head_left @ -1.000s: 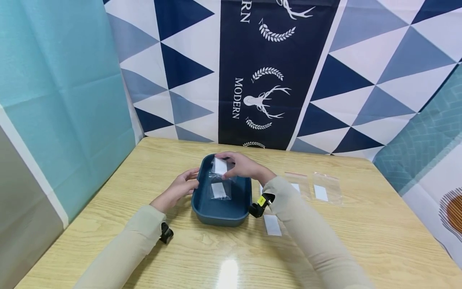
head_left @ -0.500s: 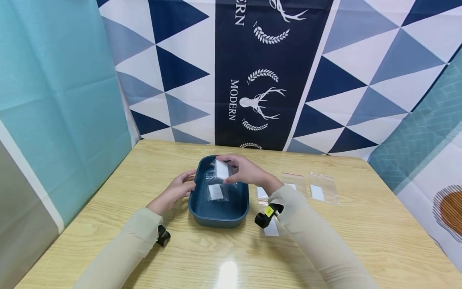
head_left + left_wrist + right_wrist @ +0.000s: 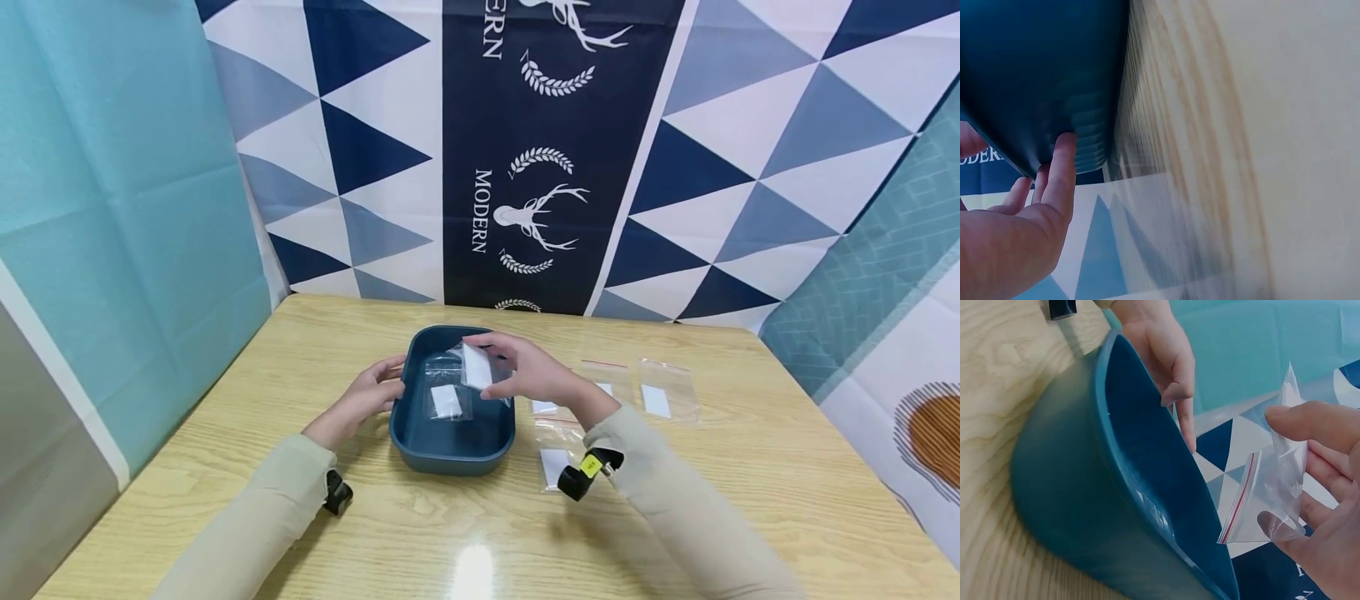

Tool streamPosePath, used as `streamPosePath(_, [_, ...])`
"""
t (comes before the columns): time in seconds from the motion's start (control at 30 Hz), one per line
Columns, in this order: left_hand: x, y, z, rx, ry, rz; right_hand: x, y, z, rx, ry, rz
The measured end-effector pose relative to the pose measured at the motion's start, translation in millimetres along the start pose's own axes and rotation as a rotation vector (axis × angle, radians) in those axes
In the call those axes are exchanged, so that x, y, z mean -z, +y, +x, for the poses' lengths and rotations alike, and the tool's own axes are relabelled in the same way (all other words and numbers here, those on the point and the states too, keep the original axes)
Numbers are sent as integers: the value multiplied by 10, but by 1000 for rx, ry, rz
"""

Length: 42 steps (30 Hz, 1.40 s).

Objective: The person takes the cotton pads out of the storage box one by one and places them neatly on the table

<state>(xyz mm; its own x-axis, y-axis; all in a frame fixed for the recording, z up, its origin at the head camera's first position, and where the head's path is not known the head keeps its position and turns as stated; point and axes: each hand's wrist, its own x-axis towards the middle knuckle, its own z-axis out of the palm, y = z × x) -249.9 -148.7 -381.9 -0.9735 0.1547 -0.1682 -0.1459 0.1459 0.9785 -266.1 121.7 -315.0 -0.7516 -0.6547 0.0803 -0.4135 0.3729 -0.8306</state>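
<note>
A dark blue plastic bin stands on the wooden table. My left hand rests with its fingers against the bin's left outer wall; in the left wrist view, extended fingertips touch the ribbed side. My right hand pinches a clear zip bag with a white piece in it, over the bin's far right part. The right wrist view shows that bag's red-lined zip edge hanging down between thumb and fingers. Another zip bag with a white piece lies inside the bin.
Right of the bin lie several more zip bags with white pieces: a front one, one partly behind the right hand, a back one and a far right one. A patterned cloth hangs behind the table.
My right hand has moved right and nearer, carrying the zip bag from the bin's far end toward its right rim. The left hand stays against the bin.
</note>
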Motion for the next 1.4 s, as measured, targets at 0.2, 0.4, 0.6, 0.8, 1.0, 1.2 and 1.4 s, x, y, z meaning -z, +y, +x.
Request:
streamPosePath(0.2, [-1, 28, -42, -15, 7, 14, 44, 20, -181, 40, 0, 6])
streamPosePath(0.4, [27, -51, 24, 0, 29, 14, 51, 94, -344, 54, 18, -40])
streamPosePath(0.6, [62, -49, 46, 9, 31, 14, 55, 206, -498, 57, 24, -18])
streamPosePath(0.8, [74, -62, 49, 3, 32, 0, 77, 302, -692, 40, 61, -2])
streamPosePath(1.0, [53, -91, 32, -5, 20, 19, 106, 464, -906, 20, 108, -23])
streamPosePath(1.2, [30, -102, 43, -23, 14, 27, 192, 526, -1138, -9, 153, -41])
streamPosePath(1.4, [-6, -81, 49, -2, 16, 14, 298, 583, -1345, -19, 173, -48])
